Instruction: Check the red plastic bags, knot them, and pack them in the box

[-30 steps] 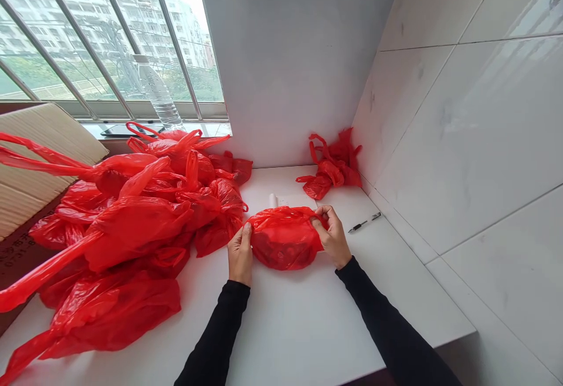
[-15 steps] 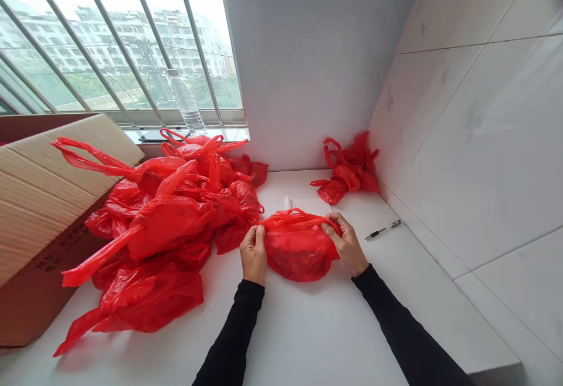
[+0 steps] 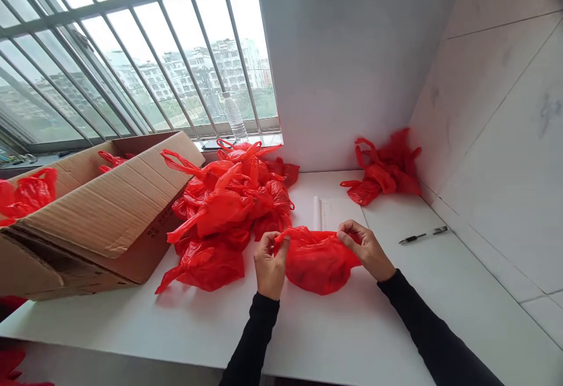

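Note:
A filled red plastic bag (image 3: pixel 319 266) rests on the white table in front of me, its top edge stretched between both hands. My left hand (image 3: pixel 270 263) pinches the bag's upper left corner between thumb and fingers. On the other side my right hand (image 3: pixel 367 248) grips the upper right corner the same way. Dark shapes show faintly through the thin plastic, but I cannot make out what they are. Just behind the bag lies an open notebook (image 3: pixel 336 214) with writing on its page, partly covered by the bag.
A heap of red bags (image 3: pixel 229 204) stands left of my hands, beside an open cardboard box (image 3: pixel 118 198) with more red bags. Another red cluster (image 3: pixel 385 169) sits in the back right corner. A pen (image 3: pixel 423 235) lies at right; a plastic bottle (image 3: pixel 234 117) stands on the windowsill.
The view has swung left and up, bringing more of the box, window and table edge into sight. Both hands still hold the bag's top corners, and more of the notebook shows.

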`<state>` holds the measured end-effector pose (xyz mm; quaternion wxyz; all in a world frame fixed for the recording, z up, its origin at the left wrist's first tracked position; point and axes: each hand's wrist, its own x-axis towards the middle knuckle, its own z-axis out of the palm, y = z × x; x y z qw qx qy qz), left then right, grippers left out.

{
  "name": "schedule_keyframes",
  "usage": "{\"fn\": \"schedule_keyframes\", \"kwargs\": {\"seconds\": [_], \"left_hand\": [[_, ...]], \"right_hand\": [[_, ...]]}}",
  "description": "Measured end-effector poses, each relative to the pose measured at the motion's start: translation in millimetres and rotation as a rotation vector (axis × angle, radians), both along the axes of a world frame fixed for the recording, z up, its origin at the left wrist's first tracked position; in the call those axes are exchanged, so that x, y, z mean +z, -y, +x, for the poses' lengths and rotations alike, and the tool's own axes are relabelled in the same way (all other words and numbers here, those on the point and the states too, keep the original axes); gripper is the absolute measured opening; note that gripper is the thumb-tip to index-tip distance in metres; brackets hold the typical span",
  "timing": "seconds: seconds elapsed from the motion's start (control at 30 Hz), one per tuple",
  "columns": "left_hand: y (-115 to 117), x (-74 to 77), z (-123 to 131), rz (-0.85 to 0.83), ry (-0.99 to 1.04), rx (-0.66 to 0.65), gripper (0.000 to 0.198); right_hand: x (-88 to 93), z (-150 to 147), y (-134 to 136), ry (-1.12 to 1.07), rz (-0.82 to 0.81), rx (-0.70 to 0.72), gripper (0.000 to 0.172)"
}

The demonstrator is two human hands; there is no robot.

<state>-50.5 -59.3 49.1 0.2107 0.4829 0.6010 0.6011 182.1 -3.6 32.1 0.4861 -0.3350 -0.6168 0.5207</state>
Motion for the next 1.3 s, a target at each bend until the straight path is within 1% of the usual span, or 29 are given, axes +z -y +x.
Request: {"fn": "schedule_keyframes", "kwargs": {"seconds": [0.1, 0.17, 0.23, 0.3, 0.37, 0.47, 0.53, 0.6, 0.63, 0.7, 0.77, 0.83, 0.93, 1.0, 1.1, 1.17, 1.27, 1.3], "left_hand": [[3, 11.2, -3, -0.049, -0.010, -0.054, 0.034], [5, 18.3, -3, -0.078, -0.042, -0.110, 0.034], [8, 24.2, -2, -0.088, -0.083, -0.135, 0.032], [10, 28.3, -3, -0.087, -0.124, -0.117, 0.028], [12, 31.7, -5, -0.087, -0.154, -0.080, 0.026], [14, 38.1, -7, -0.071, -0.177, -0.039, 0.030], [14, 43.7, -4, -0.049, -0.187, -0.043, 0.037], [15, 48.7, 0, -0.037, -0.193, -0.069, 0.045], [15, 50.3, 2, -0.039, -0.193, -0.082, 0.045], [16, 51.3, 5, -0.048, -0.177, -0.077, 0.036], [18, 50.5, 5, -0.044, -0.135, -0.034, 0.032], [22, 50.8, 2, -0.030, -0.077, 0.025, 0.033], [34, 59.1, -4, -0.016, 0.023, 0.070, 0.035], [43, 70.7, -5, -0.013, 0.105, 0.035, 0.033], [53, 91.5, -4, -0.028, 0.227, -0.080, 0.033], [59, 102.4, -2, -0.056, 0.322, -0.149, 0.036], [67, 109.0, 3, -0.074, 0.443, -0.213, 0.026], [70, 108.5, 5, -0.064, 0.445, -0.213, 0.028]], "right_hand": [[2.0, -1, -4, -0.139, -0.003, -0.032, 0.025], [-0.2, -1, -8, -0.215, -0.033, -0.058, 0.025], [-3.5, 1, -13, -0.263, -0.048, -0.090, 0.025], [-6.4, 5, -17, -0.314, -0.056, -0.123, 0.026], [-7.9, 9, -21, -0.365, -0.072, -0.139, 0.031], [-7.2, 15, -23, -0.399, -0.100, -0.107, 0.045], [-5.0, 18, -21, -0.392, -0.124, -0.060, 0.048], [-2.1, 18, -17, -0.361, -0.149, -0.005, 0.042], [-0.5, 18, -15, -0.342, -0.160, 0.022, 0.038], [2.4, 18, -12, -0.309, -0.173, 0.059, 0.035], [4.7, 17, -10, -0.297, -0.179, 0.073, 0.036], [6.1, 18, -10, -0.299, -0.192, 0.080, 0.038], [6.7, 22, -11, -0.331, -0.216, 0.096, 0.039], [6.3, 25, -11, -0.352, -0.230, 0.121, 0.040], [5.4, 30, -11, -0.358, -0.247, 0.158, 0.042], [4.9, 33, -11, -0.350, -0.253, 0.180, 0.044], [4.2, 36, -10, -0.325, -0.252, 0.217, 0.046], [3.9, 37, -9, -0.313, -0.250, 0.232, 0.046]]}}
